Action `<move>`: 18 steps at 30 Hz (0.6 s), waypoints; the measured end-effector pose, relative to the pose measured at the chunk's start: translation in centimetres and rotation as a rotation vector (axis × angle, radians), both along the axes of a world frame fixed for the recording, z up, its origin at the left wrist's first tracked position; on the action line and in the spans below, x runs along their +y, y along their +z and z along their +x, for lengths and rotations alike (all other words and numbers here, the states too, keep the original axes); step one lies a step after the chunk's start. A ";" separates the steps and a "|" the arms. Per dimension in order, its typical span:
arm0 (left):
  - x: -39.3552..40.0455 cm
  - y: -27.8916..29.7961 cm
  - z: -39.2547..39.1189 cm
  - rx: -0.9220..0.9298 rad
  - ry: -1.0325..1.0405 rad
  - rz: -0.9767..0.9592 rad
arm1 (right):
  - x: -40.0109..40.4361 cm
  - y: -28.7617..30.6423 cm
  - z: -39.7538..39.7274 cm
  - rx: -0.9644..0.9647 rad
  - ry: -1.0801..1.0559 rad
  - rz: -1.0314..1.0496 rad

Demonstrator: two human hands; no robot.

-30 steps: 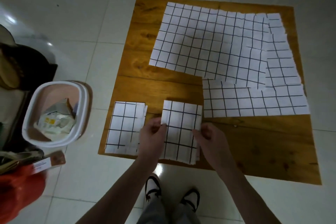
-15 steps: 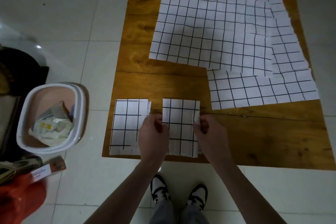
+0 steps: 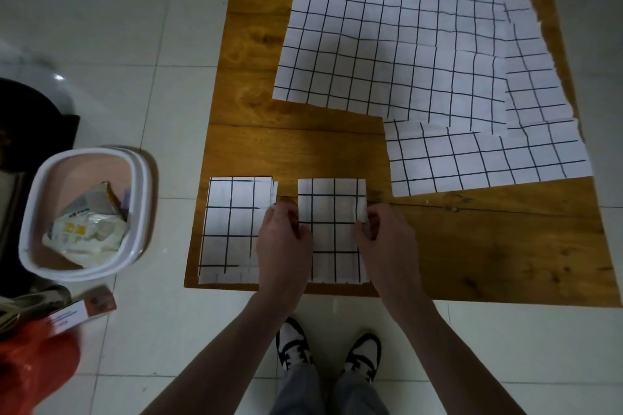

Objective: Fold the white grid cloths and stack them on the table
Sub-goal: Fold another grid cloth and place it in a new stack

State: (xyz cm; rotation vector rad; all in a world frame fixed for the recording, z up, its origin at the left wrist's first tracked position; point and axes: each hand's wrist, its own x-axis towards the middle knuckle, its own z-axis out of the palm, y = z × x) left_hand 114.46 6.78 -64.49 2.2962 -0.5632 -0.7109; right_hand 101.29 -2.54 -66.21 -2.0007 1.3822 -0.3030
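White tile floor, low wooden table [image 3: 472, 246] on it. Both hands at the near edge, apart: left hand [image 3: 283, 242] pinches the left side of the folded cloth [image 3: 333, 232], right hand [image 3: 384, 239] pinches its right side. Versus a second ago the cloth has dropped from a slight tilt to flat and square on the wood, so this fold looks finished; likely next is moving it onto the folded stack [image 3: 232, 229] just left of the left hand. Beyond the hands, two unfolded cloths: top one [image 3: 387, 44] overlapping the lower one [image 3: 488, 158], so task maybe half done. Off-table left: white bin [image 3: 138, 199] with trash, red bag [image 3: 33, 371]. Nothing blocks the path to the stack
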 end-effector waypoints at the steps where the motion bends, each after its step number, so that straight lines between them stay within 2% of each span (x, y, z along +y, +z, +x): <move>1: 0.0 0.2 -0.1 -0.001 -0.002 0.004 | 0.0 0.1 0.0 0.021 0.002 0.006; 5: -0.2 1.7 -0.3 -0.024 -0.001 -0.030 | -0.4 1.1 -0.4 0.100 0.014 -0.037; 10: 0.1 4.6 0.0 -0.201 -0.160 -0.058 | -1.0 5.1 -1.5 0.150 0.127 -0.159; 14: 0.1 9.4 0.4 -0.288 -0.308 -0.058 | -0.6 10.8 -2.1 0.105 0.204 -0.197; 18: -0.1 16.6 0.8 -0.411 -0.424 -0.033 | -0.1 18.3 -2.5 0.155 0.283 -0.251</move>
